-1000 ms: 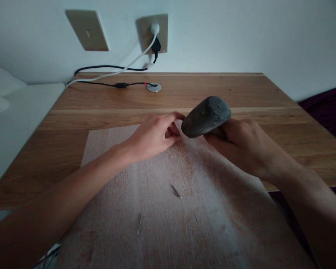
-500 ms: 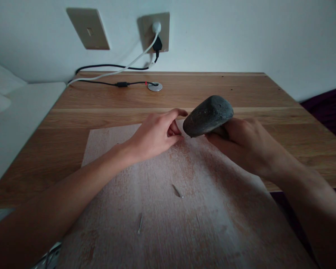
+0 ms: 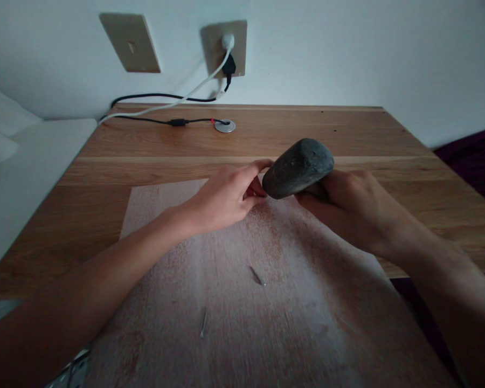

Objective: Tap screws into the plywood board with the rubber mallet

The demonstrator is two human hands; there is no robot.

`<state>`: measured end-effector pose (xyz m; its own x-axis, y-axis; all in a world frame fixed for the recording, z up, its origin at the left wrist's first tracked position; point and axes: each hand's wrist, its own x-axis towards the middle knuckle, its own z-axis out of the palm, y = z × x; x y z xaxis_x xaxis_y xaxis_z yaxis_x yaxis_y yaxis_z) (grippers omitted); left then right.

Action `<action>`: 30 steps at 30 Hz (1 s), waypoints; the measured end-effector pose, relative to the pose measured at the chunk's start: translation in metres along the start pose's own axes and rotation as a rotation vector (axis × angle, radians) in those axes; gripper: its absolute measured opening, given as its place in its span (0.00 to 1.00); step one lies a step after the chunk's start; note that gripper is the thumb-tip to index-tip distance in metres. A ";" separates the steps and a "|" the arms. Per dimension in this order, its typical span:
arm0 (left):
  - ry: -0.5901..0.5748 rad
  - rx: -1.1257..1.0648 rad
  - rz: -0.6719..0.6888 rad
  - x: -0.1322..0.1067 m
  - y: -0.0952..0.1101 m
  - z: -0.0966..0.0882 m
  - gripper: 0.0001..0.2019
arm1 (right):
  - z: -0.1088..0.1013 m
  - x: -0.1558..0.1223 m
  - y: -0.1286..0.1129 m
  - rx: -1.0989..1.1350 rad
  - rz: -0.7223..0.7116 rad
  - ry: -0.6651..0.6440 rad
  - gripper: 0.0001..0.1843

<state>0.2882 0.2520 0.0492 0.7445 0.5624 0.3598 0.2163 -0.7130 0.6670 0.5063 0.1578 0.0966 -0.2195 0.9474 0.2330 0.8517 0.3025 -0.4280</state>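
Observation:
My right hand (image 3: 350, 207) is wrapped round a dark grey oblong stone (image 3: 297, 168) and holds it just above a thin plywood sheet (image 3: 234, 302). My left hand (image 3: 226, 196) rests on the sheet right beside the stone's lower end, its fingers pinched together on something too small to make out. A nail (image 3: 257, 276) stands slanted in the sheet's middle. Another nail (image 3: 203, 323) lies nearer to me on the left.
The plywood lies on a wooden table (image 3: 105, 161) against a white wall. A wall socket (image 3: 225, 48) with a white cable and a black cable (image 3: 161, 97) is at the back, beside a round metal grommet (image 3: 224, 126). A white bed (image 3: 20, 161) lies left.
The stone has dipped slightly toward the pinched left fingers; both hands stay in nearly the same place. The view has shifted a little.

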 end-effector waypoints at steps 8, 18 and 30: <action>-0.005 0.070 -0.017 0.000 0.002 -0.002 0.31 | 0.000 0.000 -0.005 0.020 -0.003 0.005 0.18; 0.036 0.108 -0.048 0.001 0.004 0.001 0.26 | -0.001 0.002 -0.008 -0.013 0.096 -0.029 0.15; 0.000 0.080 -0.066 0.002 0.005 -0.002 0.30 | -0.002 0.002 -0.011 -0.065 0.079 -0.043 0.12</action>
<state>0.2895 0.2502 0.0541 0.7268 0.6093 0.3169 0.3148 -0.7057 0.6347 0.4972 0.1559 0.1036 -0.1700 0.9720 0.1624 0.8958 0.2211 -0.3856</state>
